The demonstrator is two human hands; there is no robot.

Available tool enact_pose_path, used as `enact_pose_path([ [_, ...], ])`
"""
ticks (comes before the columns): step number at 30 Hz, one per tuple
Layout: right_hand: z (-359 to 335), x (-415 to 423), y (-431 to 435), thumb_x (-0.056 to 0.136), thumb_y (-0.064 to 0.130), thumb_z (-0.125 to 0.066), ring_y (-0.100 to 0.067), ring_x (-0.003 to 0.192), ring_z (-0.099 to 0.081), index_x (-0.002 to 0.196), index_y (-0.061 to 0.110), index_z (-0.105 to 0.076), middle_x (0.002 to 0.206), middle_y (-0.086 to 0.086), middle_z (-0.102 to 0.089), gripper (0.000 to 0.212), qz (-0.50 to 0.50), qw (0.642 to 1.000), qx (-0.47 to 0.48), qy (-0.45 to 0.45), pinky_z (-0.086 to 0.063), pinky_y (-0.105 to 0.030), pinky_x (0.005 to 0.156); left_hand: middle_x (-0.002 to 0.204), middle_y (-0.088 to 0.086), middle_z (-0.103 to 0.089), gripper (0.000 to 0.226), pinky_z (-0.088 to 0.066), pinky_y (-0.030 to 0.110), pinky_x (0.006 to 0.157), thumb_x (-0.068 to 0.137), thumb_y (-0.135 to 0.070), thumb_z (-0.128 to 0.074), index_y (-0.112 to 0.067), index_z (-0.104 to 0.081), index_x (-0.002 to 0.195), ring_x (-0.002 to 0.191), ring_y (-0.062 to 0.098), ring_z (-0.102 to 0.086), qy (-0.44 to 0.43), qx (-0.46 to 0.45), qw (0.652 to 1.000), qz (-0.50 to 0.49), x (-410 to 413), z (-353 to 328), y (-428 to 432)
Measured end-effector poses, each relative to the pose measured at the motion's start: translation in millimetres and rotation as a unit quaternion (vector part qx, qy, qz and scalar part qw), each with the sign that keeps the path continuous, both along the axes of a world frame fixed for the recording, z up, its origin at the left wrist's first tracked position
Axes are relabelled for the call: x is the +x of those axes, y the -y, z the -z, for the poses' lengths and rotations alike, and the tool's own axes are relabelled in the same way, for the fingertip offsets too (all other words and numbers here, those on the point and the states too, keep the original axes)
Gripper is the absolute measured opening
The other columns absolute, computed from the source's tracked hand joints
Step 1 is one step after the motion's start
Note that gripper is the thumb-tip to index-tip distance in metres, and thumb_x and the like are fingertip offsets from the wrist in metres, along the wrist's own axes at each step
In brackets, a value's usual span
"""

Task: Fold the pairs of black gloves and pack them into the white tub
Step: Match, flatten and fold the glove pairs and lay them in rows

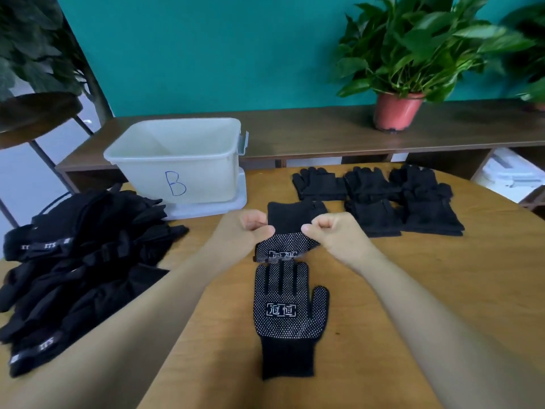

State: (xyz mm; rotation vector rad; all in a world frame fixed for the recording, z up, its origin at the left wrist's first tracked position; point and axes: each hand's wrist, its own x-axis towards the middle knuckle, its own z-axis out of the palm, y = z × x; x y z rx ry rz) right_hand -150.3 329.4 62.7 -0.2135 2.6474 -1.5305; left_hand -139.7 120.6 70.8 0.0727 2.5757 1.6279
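We see through one head camera, facing forward and down, close over the table (413, 290), tub (141, 178) at 11 o'clock, wall (206, 54) at 12.

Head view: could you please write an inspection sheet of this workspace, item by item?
Surface: wooden table, bare in front at right.
Job's things: white tub marked B, no gloves seen inside; one dotted glove lying flat, palm up; a held glove, partly folded; folded gloves stacked at far right; unfolded pile at left.
Clutter: nothing seen.
Grippers: left hand and right hand both pinch the held glove.
Cables: nothing seen.
Surroundings: low shelf, potted plant, teal wall.
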Motion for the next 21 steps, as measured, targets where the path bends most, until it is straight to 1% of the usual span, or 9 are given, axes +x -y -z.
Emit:
enact_pose_path([
  [2,15.8,9.4,-0.6,0.091,0.021,-0.067,-0.01,0.05,-0.033,0.064,-0.004,-0.05,0.058,-0.007,-0.042,0.041,-0.007,1.0,0.004,0.01,-0.029,-0.026,0.053,0.082,-0.006,-0.076,0.014,-0.049,0.016,0.077,0.092,-0.007,-0.066,-0.014,-0.07,0.081,0.077,0.002,-0.067,0.007,-0.002,1.0,0.017,10.8,14.5,1.8],
  [7,12.7,33.2,0.1,0.091,0.021,-0.066,-0.008,0.049,-0.033,0.055,0.015,-0.043,0.051,0.005,-0.038,0.044,-0.014,0.998,0.036,-0.053,-0.03,-0.027,0.053,0.065,-0.008,-0.068,0.023,-0.042,0.014,0.065,0.092,-0.003,-0.066,-0.01,-0.062,0.071,0.062,0.0,-0.057,-0.033,-0.002,0.999,0.023,30.6,18.8,2.8],
  [9,13.8,50.6,-2.7,0.091,0.024,-0.067,-0.011,0.054,-0.043,0.056,0.021,-0.048,0.054,0.007,-0.047,0.039,-0.02,0.993,0.077,-0.082,-0.035,-0.027,0.058,0.074,0.005,-0.071,0.016,-0.045,0.017,0.07,0.092,-0.005,-0.067,-0.004,-0.063,0.076,0.069,0.006,-0.059,-0.049,-0.013,0.998,0.025,43.1,21.9,6.0],
  [10,19.5,61.7,-4.1,0.09,0.025,-0.068,-0.011,0.06,-0.049,0.058,0.025,-0.051,0.059,0.008,-0.052,0.037,-0.025,0.99,0.107,-0.093,-0.036,-0.027,0.062,0.077,0.005,-0.072,0.014,-0.045,0.016,0.073,0.091,-0.005,-0.068,-0.005,-0.065,0.078,0.072,0.005,-0.061,-0.047,-0.014,0.998,0.033,52.4,27.3,8.5],
  [12,40.9,87.5,-6.2,0.089,0.026,-0.07,-0.008,0.08,-0.056,0.068,0.032,-0.063,0.075,0.011,-0.063,0.023,-0.045,0.981,0.156,-0.104,-0.036,-0.027,0.077,0.082,-0.009,-0.073,0.015,-0.047,0.017,0.078,0.09,-0.006,-0.07,-0.019,-0.071,0.083,0.08,-0.003,-0.063,-0.024,-0.018,0.997,0.076,75.2,49.2,13.8],
  [13,52.6,100.2,-6.0,0.088,0.025,-0.071,-0.006,0.092,-0.058,0.08,0.03,-0.073,0.087,0.012,-0.069,0.01,-0.046,0.975,0.186,-0.115,-0.034,-0.027,0.086,0.085,-0.019,-0.072,0.021,-0.047,0.02,0.08,0.089,-0.007,-0.072,-0.028,-0.072,0.087,0.086,-0.005,-0.063,-0.019,-0.038,0.995,0.095,87.2,62.7,15.6],
  [14,64.4,110.4,-6.1,0.086,0.023,-0.072,-0.005,0.1,-0.059,0.092,0.028,-0.077,0.097,0.014,-0.072,0.009,-0.037,0.964,0.217,-0.148,-0.034,-0.026,0.09,0.089,-0.027,-0.068,0.027,-0.047,0.023,0.083,0.086,-0.009,-0.075,-0.036,-0.072,0.089,0.091,-0.005,-0.06,-0.037,-0.076,0.991,0.101,96.5,77.7,17.5],
  [17,89.3,122.9,-5.3,0.072,0.013,-0.081,-0.013,0.101,-0.066,0.093,0.025,-0.079,0.102,0.01,-0.075,0.024,-0.026,0.928,0.269,-0.257,-0.043,-0.028,0.086,0.108,-0.032,-0.06,0.034,-0.044,0.037,0.097,0.078,-0.012,-0.083,-0.039,-0.072,0.095,0.11,-0.002,-0.049,-0.156,-0.157,0.97,0.098,109.5,104.9,20.5],
  [21,94.4,126.2,-1.3,0.066,0.008,-0.085,-0.02,0.102,-0.066,0.09,0.021,-0.079,0.104,0.004,-0.075,0.028,-0.014,0.899,0.299,-0.319,-0.049,-0.033,0.084,0.107,-0.03,-0.057,0.036,-0.042,0.044,0.096,0.075,-0.014,-0.085,-0.037,-0.072,0.1,0.11,-0.003,-0.043,-0.212,-0.206,0.951,0.086,110.2,106.1,23.2],
])
